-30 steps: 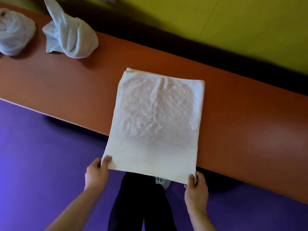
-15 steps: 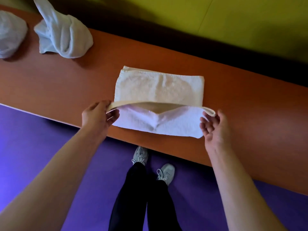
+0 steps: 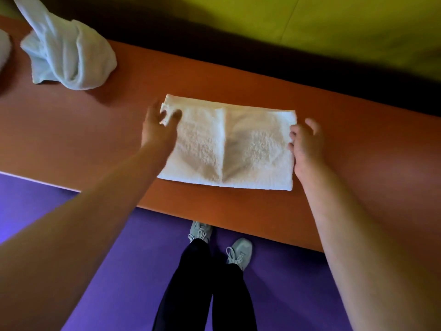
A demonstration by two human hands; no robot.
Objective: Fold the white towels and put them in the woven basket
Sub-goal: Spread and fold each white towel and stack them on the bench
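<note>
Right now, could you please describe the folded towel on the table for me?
The folded towel is white terry cloth, lying flat as a wide rectangle on the orange table, with a crease down its middle. The left hand touches its far left corner; the right hand is at its right edge.

left hand [image 3: 158, 130] fingers loosely spread, right hand [image 3: 306, 145] fingers relaxed, both arms outstretched

The place is an indoor room of an unclear kind, brightly coloured rather than homely. A long orange tabletop [image 3: 358, 163] runs along a yellow-green wall [image 3: 334, 25], a purple floor [image 3: 119, 271] lies below, and white towels [image 3: 226, 144] lie on the tabletop.
</note>
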